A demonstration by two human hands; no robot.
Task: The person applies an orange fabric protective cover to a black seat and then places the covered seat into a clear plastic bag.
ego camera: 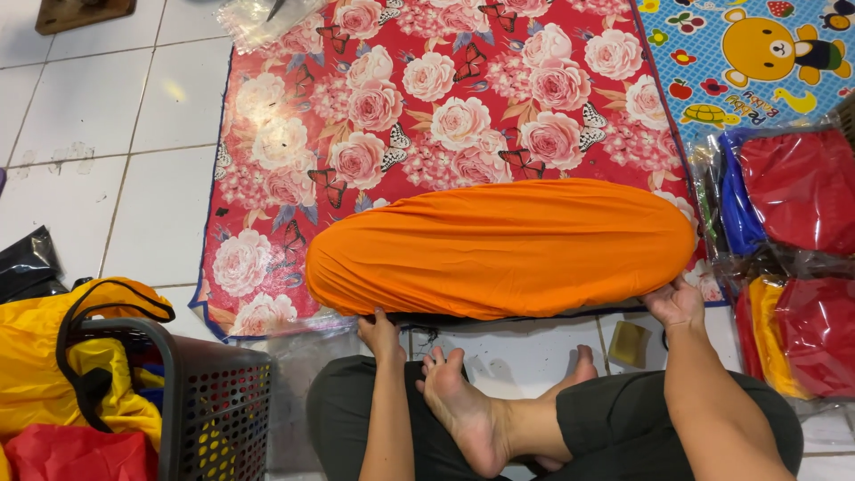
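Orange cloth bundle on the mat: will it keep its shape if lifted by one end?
Probably not: the orange cloth bundle shows soft wrinkles, so it likely sags. It looks light for its size. Both hands, left hand and right hand, steady its near edge.

Hidden from you: the fingertips of your left hand [380,336] and right hand [674,303], tucked under the orange cover's [503,248] near edge. Cut off by the frame: wooden board [82,12], dark perforated basket [212,411], bagged red cloths [804,258]. Underside of cover: unseen.
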